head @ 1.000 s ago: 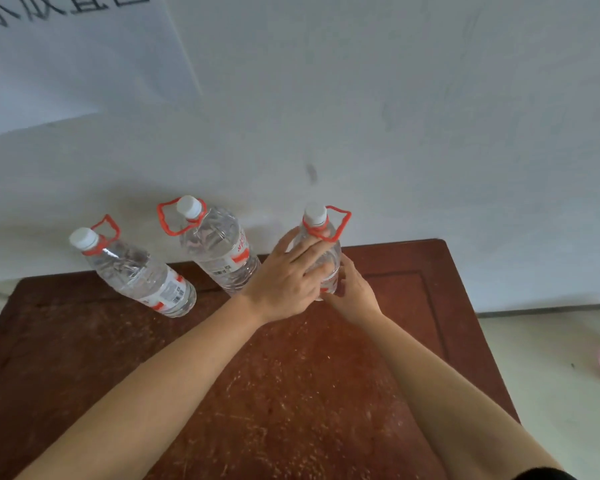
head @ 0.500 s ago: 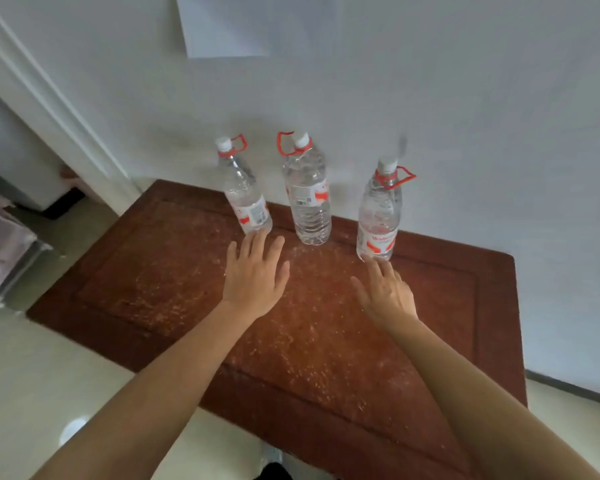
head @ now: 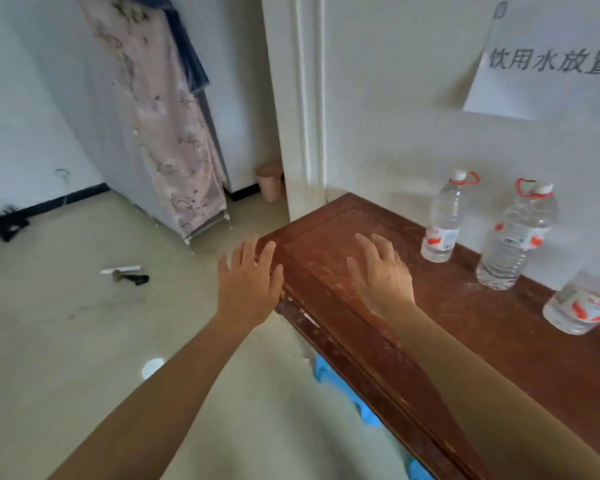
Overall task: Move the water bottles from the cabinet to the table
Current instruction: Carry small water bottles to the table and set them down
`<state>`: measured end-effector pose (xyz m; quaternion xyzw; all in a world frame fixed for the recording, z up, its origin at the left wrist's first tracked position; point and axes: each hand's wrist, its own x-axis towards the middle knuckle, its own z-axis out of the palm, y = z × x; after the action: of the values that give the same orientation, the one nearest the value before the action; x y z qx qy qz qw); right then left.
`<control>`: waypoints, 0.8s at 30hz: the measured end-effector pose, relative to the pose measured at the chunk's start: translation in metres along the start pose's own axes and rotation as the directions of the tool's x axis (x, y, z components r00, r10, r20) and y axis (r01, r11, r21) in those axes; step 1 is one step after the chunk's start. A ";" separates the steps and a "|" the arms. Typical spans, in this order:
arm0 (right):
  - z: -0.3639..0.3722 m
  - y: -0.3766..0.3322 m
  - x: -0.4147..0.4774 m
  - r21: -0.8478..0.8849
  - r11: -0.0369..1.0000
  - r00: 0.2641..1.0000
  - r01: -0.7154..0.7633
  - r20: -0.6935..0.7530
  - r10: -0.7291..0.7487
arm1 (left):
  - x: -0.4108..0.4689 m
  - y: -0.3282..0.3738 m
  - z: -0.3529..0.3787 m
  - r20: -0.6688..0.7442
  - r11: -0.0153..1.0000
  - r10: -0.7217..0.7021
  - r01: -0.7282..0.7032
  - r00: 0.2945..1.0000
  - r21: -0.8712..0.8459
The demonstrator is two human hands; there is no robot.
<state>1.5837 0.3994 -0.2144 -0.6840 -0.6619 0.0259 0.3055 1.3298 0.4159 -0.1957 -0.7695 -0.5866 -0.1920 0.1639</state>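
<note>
Since half a second ago the view has swung left. The bottles that stood at twelve o'clock now sit off at two to three o'clock, and both hands have drawn back from them. The left hand has slid past the corner of the tabletop and now hangs partly over the floor. The right hand hovers above the wood, and whether it touches the surface cannot be told.

On both hands the fingers are spread, loose and nearly straight, and neither hand holds anything.

All three bottles stand upright along the wall on the far side of the tabletop, apart from one another. The left bottle is at two o'clock from the right hand, and the middle bottle is just beyond it. The right bottle is at three o'clock and is cut off by the frame edge.

This looks like the gap between deliveries, with a bottle set down, the hands free and the body turning away. A cloth-covered cabinet stands at eleven o'clock across the floor and is probably the source. No bottle shows in it from here.

The next move calls for crossing to that cabinet, opening or reaching past its cloth front, and gripping another bottle by its body or its red loop handle. If none remain there, the task is likely finished.
</note>
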 end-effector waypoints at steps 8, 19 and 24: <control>0.161 -0.336 -0.040 0.159 0.899 0.898 0.409 0.105 -0.427 | -0.173 -0.300 -0.108 -0.154 0.895 -0.367 0.393 0.918 0.212; 0.316 -0.656 -0.124 0.461 0.543 0.564 0.702 0.106 -0.819 | -0.353 -0.518 -0.189 -0.111 0.468 -0.839 0.811 0.532 0.351; 0.394 -0.777 -0.109 0.520 0.414 0.452 0.747 0.060 -0.890 | -0.367 -0.634 -0.188 -0.156 0.299 -0.912 0.875 0.380 0.381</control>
<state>0.7056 0.4010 -0.2236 -0.1648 -0.9304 0.1260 0.3023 0.6108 0.1812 -0.1936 -0.2685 -0.9460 -0.0903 0.1575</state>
